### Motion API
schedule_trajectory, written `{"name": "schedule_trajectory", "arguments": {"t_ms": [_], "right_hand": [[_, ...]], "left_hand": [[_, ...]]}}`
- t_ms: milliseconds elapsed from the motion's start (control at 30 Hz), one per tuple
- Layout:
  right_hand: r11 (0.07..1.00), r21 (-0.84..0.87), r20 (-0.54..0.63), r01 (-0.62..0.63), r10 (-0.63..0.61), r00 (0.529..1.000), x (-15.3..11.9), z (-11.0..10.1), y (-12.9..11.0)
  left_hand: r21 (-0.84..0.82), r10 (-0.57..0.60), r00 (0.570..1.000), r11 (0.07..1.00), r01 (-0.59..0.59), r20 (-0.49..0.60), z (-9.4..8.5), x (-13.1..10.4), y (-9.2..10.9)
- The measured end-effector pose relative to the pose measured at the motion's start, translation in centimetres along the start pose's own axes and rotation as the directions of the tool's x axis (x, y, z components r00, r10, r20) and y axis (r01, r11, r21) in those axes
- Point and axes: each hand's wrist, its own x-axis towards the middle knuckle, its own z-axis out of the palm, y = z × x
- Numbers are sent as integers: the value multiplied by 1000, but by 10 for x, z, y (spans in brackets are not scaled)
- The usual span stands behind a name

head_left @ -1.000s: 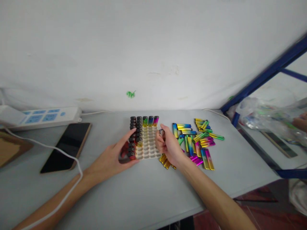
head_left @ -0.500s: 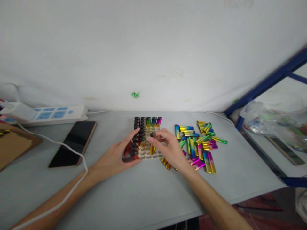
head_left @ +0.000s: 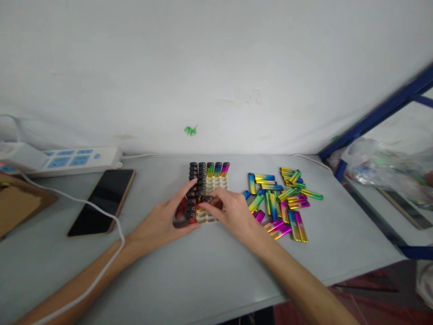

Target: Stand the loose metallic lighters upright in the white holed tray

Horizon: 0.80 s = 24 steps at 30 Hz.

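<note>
A whitish tray (head_left: 221, 183) with rows of holes stands at the middle of the table. Black-topped lighters (head_left: 202, 174) fill much of its two left columns, and three colourful lighters (head_left: 218, 169) stand in the back row. My left hand (head_left: 169, 219) grips the tray's left side, thumb and fingers spread around it. In my right hand (head_left: 233, 210), thumb and fingers pinch a lighter (head_left: 207, 199) low over the second column; its lower part is hidden. Loose shiny lighters (head_left: 280, 203) in yellow, blue, green and pink lie scattered right of the tray.
On the left lie a black phone (head_left: 104, 198), a white power strip (head_left: 79, 161) and a brown piece of cardboard (head_left: 22, 203). A white cable (head_left: 117, 230) crosses over my left forearm. A blue metal frame (head_left: 372, 119) and plastic bags (head_left: 361, 155) are on the right.
My right hand has moved left with the lighter, from the middle holes to the second column. My left hand stays at the tray's side.
</note>
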Motion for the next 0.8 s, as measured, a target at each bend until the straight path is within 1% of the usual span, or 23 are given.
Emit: {"name": "schedule_trajectory", "arguments": {"t_ms": [100,200,333,467,567,667,733,800], "right_hand": [[976,-209,26,67,-63,998,-1,3,-3],[945,-311,82,96,-75,994,-1,3,-8],[948,-303,99,96,-69,993,0,-4,-9],[962,-255,113,102,-75,991,-2,-10,-6],[949,-288,111,130,-102,989,-3,-11,-7],[919,-348,159,185,-137,978,-2,-15,-9],[905,-368,189,213,-152,970,-1,-22,-9],[907,-367,179,209,-152,972,-1,-31,-5]], "left_hand": [[29,-7,1000,1000,6,7,0,-1,0],[15,1,1000,1000,-1,0,1,-1,-2],[-3,11,1000,1000,-11,-1,0,0,-3],[41,22,1000,999,-22,-16,0,0,-4],[64,18,999,998,-16,-29,1,1,-8],[74,45,997,996,-40,-57,4,2,-14],[88,56,995,995,-49,-84,5,2,-16],[101,46,994,994,-36,-99,5,2,-16]]}}
